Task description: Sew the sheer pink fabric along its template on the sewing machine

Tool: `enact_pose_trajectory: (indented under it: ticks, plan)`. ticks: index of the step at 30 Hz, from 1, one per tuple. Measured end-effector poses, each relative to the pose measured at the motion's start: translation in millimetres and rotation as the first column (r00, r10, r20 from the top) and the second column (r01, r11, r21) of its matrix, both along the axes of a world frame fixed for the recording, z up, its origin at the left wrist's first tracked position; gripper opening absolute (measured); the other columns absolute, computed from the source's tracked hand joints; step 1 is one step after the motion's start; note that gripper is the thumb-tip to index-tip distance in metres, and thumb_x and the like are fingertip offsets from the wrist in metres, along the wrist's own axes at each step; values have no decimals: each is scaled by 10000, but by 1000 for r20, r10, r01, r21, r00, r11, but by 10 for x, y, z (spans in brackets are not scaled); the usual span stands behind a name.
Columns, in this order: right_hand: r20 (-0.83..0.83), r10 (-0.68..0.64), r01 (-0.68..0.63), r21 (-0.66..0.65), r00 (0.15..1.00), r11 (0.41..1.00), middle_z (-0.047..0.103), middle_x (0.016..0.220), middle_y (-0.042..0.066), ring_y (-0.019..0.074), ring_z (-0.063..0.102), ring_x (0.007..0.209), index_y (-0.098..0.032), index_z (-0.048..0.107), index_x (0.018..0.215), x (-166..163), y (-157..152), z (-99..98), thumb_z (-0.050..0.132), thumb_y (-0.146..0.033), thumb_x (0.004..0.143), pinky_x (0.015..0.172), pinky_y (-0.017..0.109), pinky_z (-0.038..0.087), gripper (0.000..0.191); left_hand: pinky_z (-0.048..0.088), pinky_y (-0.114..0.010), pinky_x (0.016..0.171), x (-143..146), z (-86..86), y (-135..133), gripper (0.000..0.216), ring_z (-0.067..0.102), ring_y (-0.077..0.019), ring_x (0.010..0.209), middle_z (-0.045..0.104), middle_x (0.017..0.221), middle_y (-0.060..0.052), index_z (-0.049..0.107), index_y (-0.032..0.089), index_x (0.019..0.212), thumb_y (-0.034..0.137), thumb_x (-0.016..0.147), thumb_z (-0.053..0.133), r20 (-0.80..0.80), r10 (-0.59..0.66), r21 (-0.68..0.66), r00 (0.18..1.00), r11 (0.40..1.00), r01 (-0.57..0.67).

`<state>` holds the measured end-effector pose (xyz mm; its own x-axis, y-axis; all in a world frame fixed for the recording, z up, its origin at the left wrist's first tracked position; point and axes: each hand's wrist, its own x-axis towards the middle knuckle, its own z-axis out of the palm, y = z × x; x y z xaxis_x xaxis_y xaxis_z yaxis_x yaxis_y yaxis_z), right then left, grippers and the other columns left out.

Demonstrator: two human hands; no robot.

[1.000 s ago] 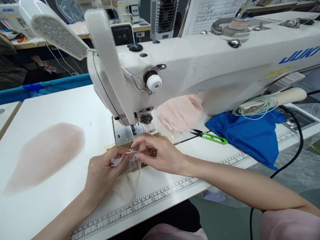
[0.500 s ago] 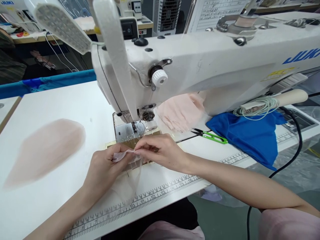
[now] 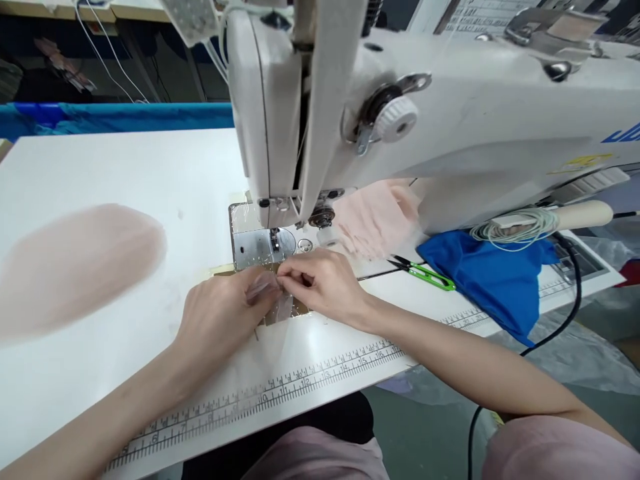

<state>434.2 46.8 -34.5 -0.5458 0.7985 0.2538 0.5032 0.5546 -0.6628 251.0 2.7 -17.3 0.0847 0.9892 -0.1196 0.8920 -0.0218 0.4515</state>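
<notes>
Both hands meet just in front of the sewing machine's [image 3: 280, 113] metal needle plate [image 3: 247, 247]. My left hand [image 3: 225, 300] pinches a thin, sheer piece of fabric [image 3: 284, 308] between thumb and fingers, with a fold of it showing over the thumb. The fingertips of my right hand [image 3: 323, 283] are closed on the edge of the same fabric, touching the left fingertips. Part of the fabric hangs down below the hands toward the table's ruler marks. What lies between the fingertips themselves is hidden.
A sheer pink oval piece [image 3: 85, 267] lies flat on the left of the white table [image 3: 200, 173]. Behind the hands sits bunched pink fabric [image 3: 375, 220]. Green thread snips [image 3: 430, 275], a blue cloth [image 3: 490, 273] and a coil of pale cord [image 3: 525, 230] are at the right.
The view has shifted closer and lower toward the machine. Both hands keep hold of the sheer fabric; the left hand has turned, its thumb now lying over the fold.
</notes>
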Motion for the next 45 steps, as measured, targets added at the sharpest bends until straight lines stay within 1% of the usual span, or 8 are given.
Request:
enact_pose_trajectory:
  ticks: [3,6,9,12,19,25,38,45]
  plan:
    - [32,-24,22,70,999,997,551,593,-70,76,502,591,-175,666,752,-28,50,-33,596,-108,862,690,248,350,146,478,-390,712,-17,-34,1,444,644,-267,828,702,881,-40,538,245,1252,418,846,591,-101,-19,246,995,968,43]
    - [49,-64,61,42,997,997,530,584,-73,86,517,614,-180,666,768,-35,81,-18,612,-145,880,728,257,341,129,396,-507,994,-31,-61,-49,510,510,-355,1221,603,1255,-143,493,185,1308,346,843,628,-221,-77,550,972,813,190]
    - [56,-101,102,-8,993,995,484,554,-78,103,526,652,-192,670,766,-38,100,9,646,-163,869,743,262,330,109,300,-517,1103,-14,-93,-140,362,505,-322,1253,628,1241,-127,561,186,1254,215,893,569,-375,-166,600,912,706,376]
    - [65,-124,127,-36,990,991,489,570,-71,113,526,689,-196,672,755,-36,120,30,664,-177,863,748,265,321,111,234,-506,1148,14,-107,-218,398,575,-281,1194,672,1228,-85,573,189,1263,54,917,429,-476,-254,544,842,667,509]
    - [133,-131,100,214,982,972,647,732,-30,122,533,701,-198,719,934,58,106,5,545,-156,921,835,324,308,179,186,-510,1179,9,-89,-159,361,564,-276,1260,683,1246,-52,514,231,1330,218,973,463,-402,-310,486,862,725,488]
    - [311,-132,-49,512,941,858,701,886,25,176,543,825,-168,708,1075,124,-20,-31,470,-173,962,844,366,275,263,240,-545,1134,-11,-147,-45,348,545,-294,1280,665,1277,-55,546,224,1310,229,966,495,-395,-302,505,867,718,480]
    - [396,-153,-75,505,906,860,698,947,55,216,546,937,-138,669,1151,113,-3,-32,438,-223,1000,854,387,282,289,280,-578,1078,-25,-157,79,354,555,-300,1270,663,1273,-67,547,302,1317,273,965,510,-383,-294,519,876,715,467]
    - [382,-152,-74,518,912,852,698,943,49,211,548,918,-136,676,1136,113,7,-28,435,-214,998,837,381,279,288,292,-569,1060,-23,-158,85,333,569,-308,1253,674,1249,-95,567,243,1297,271,971,506,-415,-288,535,863,690,487]
